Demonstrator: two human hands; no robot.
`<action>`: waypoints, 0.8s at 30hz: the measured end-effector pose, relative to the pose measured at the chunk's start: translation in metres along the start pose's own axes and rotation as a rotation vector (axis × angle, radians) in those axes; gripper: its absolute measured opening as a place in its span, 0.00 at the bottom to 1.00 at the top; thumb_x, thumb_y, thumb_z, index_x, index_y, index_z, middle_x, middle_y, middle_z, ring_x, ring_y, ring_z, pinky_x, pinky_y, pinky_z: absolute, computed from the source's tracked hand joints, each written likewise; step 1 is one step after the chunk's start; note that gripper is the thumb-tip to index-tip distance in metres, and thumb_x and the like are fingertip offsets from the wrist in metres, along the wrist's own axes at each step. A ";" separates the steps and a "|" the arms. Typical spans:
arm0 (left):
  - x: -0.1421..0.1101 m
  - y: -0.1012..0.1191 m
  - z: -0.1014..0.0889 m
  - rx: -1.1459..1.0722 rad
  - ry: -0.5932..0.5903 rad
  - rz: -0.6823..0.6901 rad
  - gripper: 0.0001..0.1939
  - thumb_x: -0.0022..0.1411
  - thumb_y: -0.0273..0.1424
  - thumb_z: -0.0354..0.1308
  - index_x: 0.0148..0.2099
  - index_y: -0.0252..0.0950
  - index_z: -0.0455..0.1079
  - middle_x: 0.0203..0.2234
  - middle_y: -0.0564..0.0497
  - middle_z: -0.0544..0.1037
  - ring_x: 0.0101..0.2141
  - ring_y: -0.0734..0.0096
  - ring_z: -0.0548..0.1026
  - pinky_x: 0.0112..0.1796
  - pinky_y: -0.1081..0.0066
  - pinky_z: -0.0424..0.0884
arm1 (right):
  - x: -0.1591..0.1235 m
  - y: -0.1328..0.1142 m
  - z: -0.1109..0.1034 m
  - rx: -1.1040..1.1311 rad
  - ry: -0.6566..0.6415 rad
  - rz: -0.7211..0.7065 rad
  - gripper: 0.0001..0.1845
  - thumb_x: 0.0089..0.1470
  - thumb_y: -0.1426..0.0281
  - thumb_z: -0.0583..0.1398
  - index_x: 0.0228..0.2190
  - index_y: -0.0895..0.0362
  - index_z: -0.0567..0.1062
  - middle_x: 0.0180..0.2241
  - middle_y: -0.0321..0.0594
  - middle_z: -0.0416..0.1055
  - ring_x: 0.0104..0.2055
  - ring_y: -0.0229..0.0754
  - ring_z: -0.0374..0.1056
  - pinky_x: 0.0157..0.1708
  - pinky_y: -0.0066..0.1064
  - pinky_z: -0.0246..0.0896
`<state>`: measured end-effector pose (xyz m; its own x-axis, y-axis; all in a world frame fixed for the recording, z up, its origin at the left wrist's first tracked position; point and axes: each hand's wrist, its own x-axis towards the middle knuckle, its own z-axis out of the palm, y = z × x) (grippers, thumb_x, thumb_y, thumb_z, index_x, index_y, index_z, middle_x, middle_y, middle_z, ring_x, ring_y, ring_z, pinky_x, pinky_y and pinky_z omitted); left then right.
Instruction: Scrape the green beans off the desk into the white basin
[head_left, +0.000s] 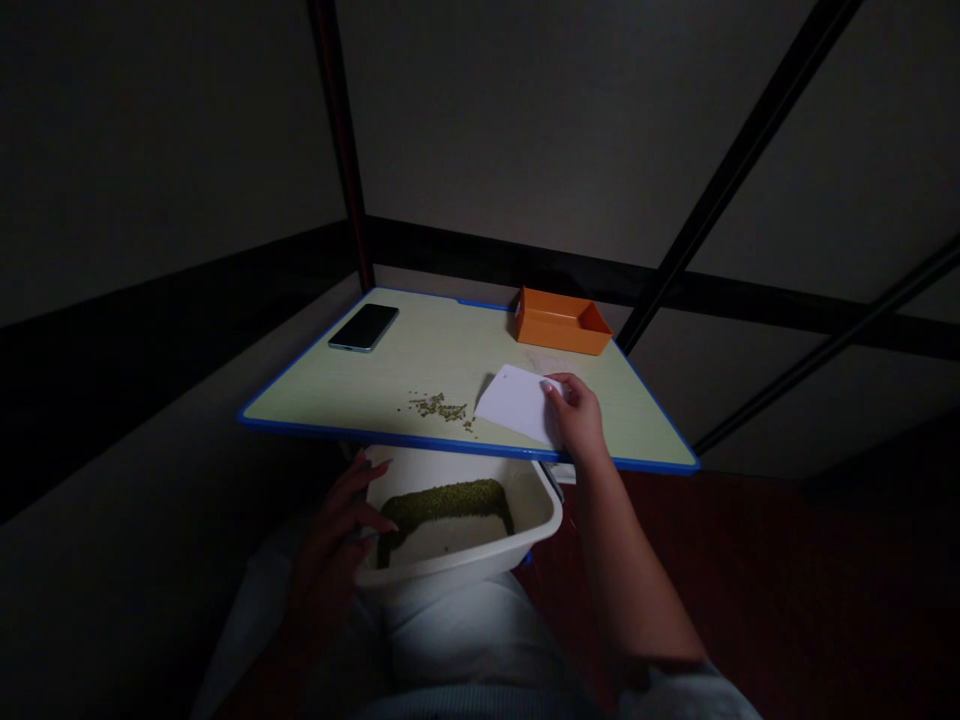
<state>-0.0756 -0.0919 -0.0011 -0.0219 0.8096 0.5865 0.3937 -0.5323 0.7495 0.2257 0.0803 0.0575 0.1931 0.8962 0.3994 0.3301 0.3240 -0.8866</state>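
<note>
Closest to me, the smooth white tub (461, 568), round-cornered, sits over the lap, its far side tucked against or under the surface's blue edge; I can't tell which. Grainy green pellets (450, 497) bank along its inside. Here's the left hand (337, 535), fingers spread over the tub's left rim; whether they grip, I can't tell. Up on the pale, smooth surface (450, 350), my right hand (577, 410) pinches a thin, flat white card (517, 402), tilted, just beside a loose scatter of green bits (439, 406). Farther out, a glossy, slab-shaped phone (365, 327) at left, a boxy orange tray (555, 336) at right!
</note>
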 end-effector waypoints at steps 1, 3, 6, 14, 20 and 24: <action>0.000 0.000 0.000 0.003 -0.001 -0.009 0.09 0.64 0.32 0.52 0.35 0.42 0.73 0.60 0.51 0.70 0.67 0.55 0.54 0.65 0.49 0.51 | 0.000 -0.001 0.001 0.000 -0.008 -0.008 0.15 0.47 0.57 0.61 0.32 0.56 0.75 0.29 0.39 0.74 0.30 0.42 0.64 0.30 0.31 0.56; 0.000 0.000 -0.001 -0.003 -0.003 -0.025 0.09 0.64 0.34 0.52 0.34 0.42 0.73 0.60 0.49 0.70 0.68 0.53 0.53 0.66 0.48 0.51 | 0.002 -0.001 0.001 0.012 -0.023 -0.016 0.15 0.48 0.58 0.61 0.32 0.56 0.75 0.30 0.39 0.74 0.31 0.42 0.64 0.31 0.32 0.57; 0.001 0.000 0.000 -0.014 -0.007 -0.026 0.09 0.64 0.34 0.53 0.35 0.42 0.73 0.60 0.48 0.70 0.68 0.53 0.52 0.66 0.48 0.50 | 0.003 0.001 0.003 0.035 -0.045 -0.022 0.15 0.48 0.58 0.61 0.33 0.56 0.76 0.32 0.40 0.75 0.32 0.43 0.66 0.33 0.33 0.58; 0.001 0.002 0.001 -0.009 0.028 -0.031 0.08 0.62 0.33 0.53 0.34 0.43 0.74 0.59 0.52 0.72 0.67 0.56 0.56 0.65 0.51 0.53 | 0.006 0.004 0.005 0.071 -0.063 -0.056 0.13 0.49 0.60 0.61 0.33 0.56 0.76 0.34 0.40 0.77 0.37 0.45 0.69 0.40 0.35 0.60; 0.001 0.002 0.000 -0.011 0.007 -0.031 0.08 0.62 0.33 0.53 0.35 0.43 0.74 0.60 0.53 0.71 0.67 0.53 0.55 0.66 0.50 0.51 | 0.005 0.005 0.002 0.081 -0.087 -0.053 0.12 0.49 0.60 0.61 0.33 0.55 0.77 0.34 0.40 0.77 0.37 0.45 0.68 0.40 0.35 0.60; 0.002 0.004 -0.001 -0.024 0.014 -0.019 0.08 0.63 0.33 0.53 0.35 0.44 0.74 0.59 0.53 0.71 0.67 0.54 0.55 0.66 0.50 0.51 | 0.005 0.003 0.002 0.093 -0.095 -0.056 0.13 0.49 0.60 0.61 0.33 0.55 0.76 0.34 0.40 0.76 0.37 0.45 0.68 0.40 0.35 0.60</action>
<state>-0.0749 -0.0921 0.0031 -0.0421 0.8162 0.5763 0.3713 -0.5227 0.7674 0.2255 0.0863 0.0558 0.0872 0.8990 0.4292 0.2503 0.3973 -0.8829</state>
